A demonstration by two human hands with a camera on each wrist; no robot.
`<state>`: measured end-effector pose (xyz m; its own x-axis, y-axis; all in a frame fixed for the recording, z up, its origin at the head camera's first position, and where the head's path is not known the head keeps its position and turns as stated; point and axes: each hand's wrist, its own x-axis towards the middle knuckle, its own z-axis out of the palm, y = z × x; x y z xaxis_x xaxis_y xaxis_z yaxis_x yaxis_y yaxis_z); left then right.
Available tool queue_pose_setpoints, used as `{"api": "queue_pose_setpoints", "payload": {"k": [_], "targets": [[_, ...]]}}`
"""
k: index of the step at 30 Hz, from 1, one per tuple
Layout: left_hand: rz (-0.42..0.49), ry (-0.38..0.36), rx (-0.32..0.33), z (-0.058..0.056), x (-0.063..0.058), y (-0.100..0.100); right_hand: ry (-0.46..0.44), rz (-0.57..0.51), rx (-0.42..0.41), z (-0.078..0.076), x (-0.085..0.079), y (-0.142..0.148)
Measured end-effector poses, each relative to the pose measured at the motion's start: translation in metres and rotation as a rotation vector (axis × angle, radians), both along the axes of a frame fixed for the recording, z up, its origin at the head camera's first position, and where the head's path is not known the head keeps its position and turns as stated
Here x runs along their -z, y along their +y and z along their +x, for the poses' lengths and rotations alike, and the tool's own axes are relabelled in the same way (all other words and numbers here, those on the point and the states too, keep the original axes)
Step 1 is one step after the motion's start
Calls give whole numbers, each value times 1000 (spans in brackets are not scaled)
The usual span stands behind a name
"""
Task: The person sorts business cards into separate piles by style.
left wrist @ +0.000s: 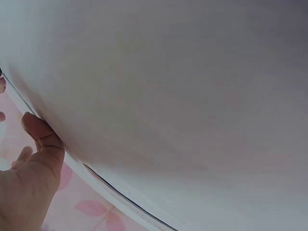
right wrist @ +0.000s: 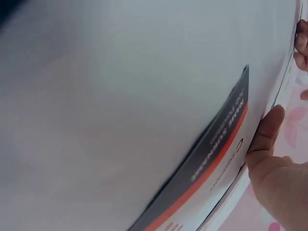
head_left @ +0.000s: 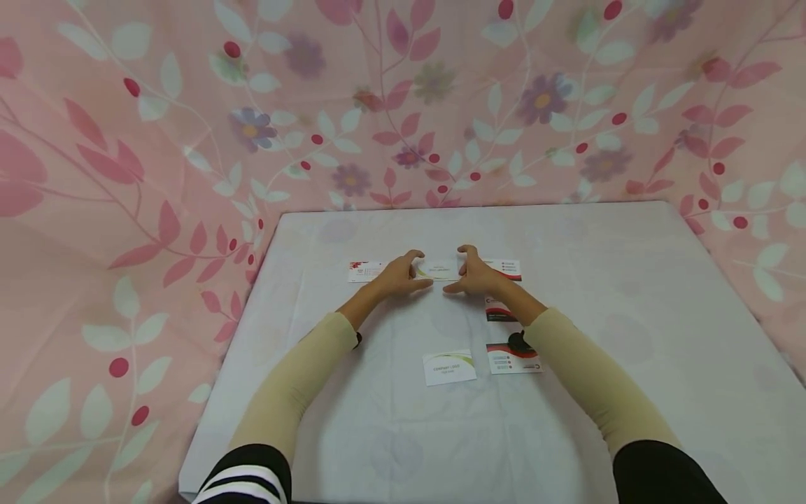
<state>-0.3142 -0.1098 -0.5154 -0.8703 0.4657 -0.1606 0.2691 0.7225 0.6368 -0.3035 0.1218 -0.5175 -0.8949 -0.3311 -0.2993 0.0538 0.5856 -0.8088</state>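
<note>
A white business card with a green swoosh [head_left: 439, 270] lies flat in a row of cards, between both hands. My left hand [head_left: 398, 275] is at its left end, thumb along the near edge and forefinger bent beyond the far edge. Opposite it, my right hand [head_left: 476, 274] spreads thumb and forefinger wide around the right end. The right thumb [right wrist: 270, 126] rests low by the tabletop in the right wrist view. A red-and-white floral card [head_left: 365, 271] extends from under the left hand; a white card with a red-black corner [head_left: 505, 269] is partly behind the right hand.
Below the right wrist lies a black-and-red card [head_left: 499, 310], partly covered by the forearm. Nearer are a white "company logo" card [head_left: 450, 368] and another red-and-black card [head_left: 513, 360]. A white cloth covers the table [head_left: 352, 434]; a pink floral curtain [head_left: 403, 105] hangs behind.
</note>
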Motion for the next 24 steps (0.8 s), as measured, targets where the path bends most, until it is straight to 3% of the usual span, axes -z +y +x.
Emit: {"api": "queue_pose_setpoints", "payload": {"k": [4, 12, 24], "targets": [[53, 30, 39, 7, 1, -3, 11, -47, -45, 10, -4, 4], [118, -7, 94, 27, -4, -3, 92, -36, -98, 33, -8, 12], [181, -200, 200, 69, -20, -2, 86, -13, -135, 68, -13, 21]]}}
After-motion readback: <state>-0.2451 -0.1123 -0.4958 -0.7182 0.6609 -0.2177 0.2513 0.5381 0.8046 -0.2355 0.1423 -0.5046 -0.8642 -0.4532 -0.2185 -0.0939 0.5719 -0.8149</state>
